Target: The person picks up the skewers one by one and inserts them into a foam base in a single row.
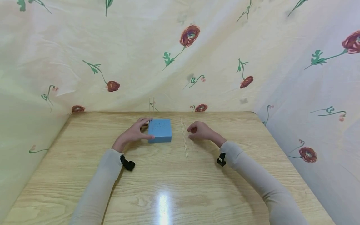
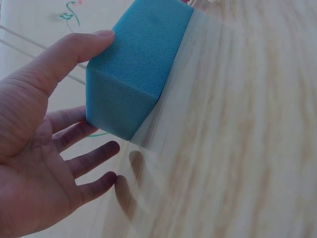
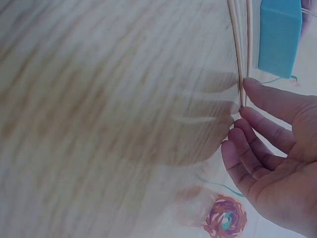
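Note:
A blue foam block [image 1: 159,139] with small holes in its top sits on the table. Two thin sticks [image 1: 153,107] stand upright at its left side. My left hand [image 1: 136,130] holds the block from the left, thumb on the near face and forefinger at the far side; in the left wrist view, the other fingers [image 2: 94,159] spread off it. Several thin wooden sticks [image 1: 185,145] lie lengthwise to the right of the block. Just right of them is my right hand [image 1: 203,130], its fingers loosely bent, with thumb and forefinger apart beside the sticks [image 3: 238,47] and nothing visibly held.
The wood-grain table [image 1: 140,187] ends at the back against a flower-printed cloth [image 1: 135,56], which also hangs along both sides. Black straps with small devices [image 1: 128,163] sit on both wrists.

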A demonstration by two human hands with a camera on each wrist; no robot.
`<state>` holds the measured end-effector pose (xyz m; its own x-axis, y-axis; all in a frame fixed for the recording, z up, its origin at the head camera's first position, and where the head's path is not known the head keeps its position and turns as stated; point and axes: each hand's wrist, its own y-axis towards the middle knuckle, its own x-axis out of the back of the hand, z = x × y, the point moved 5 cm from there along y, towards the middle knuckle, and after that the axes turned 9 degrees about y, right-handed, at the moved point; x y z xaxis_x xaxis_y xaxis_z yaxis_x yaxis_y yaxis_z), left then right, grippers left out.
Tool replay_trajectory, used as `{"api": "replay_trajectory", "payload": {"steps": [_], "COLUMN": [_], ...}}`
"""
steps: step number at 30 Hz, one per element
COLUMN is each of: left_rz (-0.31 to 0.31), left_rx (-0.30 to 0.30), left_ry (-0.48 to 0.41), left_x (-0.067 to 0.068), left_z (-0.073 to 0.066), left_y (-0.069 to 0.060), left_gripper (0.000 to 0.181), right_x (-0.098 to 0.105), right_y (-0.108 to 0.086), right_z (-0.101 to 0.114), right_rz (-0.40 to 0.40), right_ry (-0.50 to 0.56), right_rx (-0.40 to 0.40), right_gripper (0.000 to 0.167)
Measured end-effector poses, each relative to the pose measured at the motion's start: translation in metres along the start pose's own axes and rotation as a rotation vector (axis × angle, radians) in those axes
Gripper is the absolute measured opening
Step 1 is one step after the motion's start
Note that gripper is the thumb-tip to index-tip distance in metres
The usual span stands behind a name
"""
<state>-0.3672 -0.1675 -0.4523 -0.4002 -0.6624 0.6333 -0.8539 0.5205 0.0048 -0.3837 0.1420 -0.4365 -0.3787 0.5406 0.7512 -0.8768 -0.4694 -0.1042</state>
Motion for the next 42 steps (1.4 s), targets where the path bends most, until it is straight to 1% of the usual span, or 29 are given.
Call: {"api": "replay_trajectory", "payload": {"steps": [9,16,18,25,30,42], "left_rz": [0.0,-0.004,-0.002,0.004,0.003,0.002], "left_rx": [-0.018,-0.018,-0.016,0.0,-0.006,-0.014], "left_ry": [0.004,-0.004,-0.005,0.002,0.003,-0.001], "left_x": [0.001,0.002,0.002,0.001,0.0,0.0], "left_z": [-0.002,-0.003,-0.003,-0.002,-0.002,-0.004], "left_y": [0.0,0.001,0.0,0.0,-0.001,-0.002], "left_gripper": [0.092,0.092,0.092,0.094,0.094,0.092], "right_x": [0.003,0.009,0.01,0.013,0.015,0.018], "right_y": [0.0,-0.002,-0.003,-0.003,-0.003,-0.008], "right_z": [-0.001,-0.002,-0.003,-0.006,-0.011,-0.014], "right_rz": [0.023,0.029,0.021,-0.024,-0.046,-0.055], "right_ry": [0.005,0.005,0.003,-0.037,-0.039,-0.042], "right_rx": [-0.013,-0.034,-0.04,-0.016,-0.049,-0.076], "right_gripper": [0.025,0.02,0.018,0.016,0.015,0.014]}}
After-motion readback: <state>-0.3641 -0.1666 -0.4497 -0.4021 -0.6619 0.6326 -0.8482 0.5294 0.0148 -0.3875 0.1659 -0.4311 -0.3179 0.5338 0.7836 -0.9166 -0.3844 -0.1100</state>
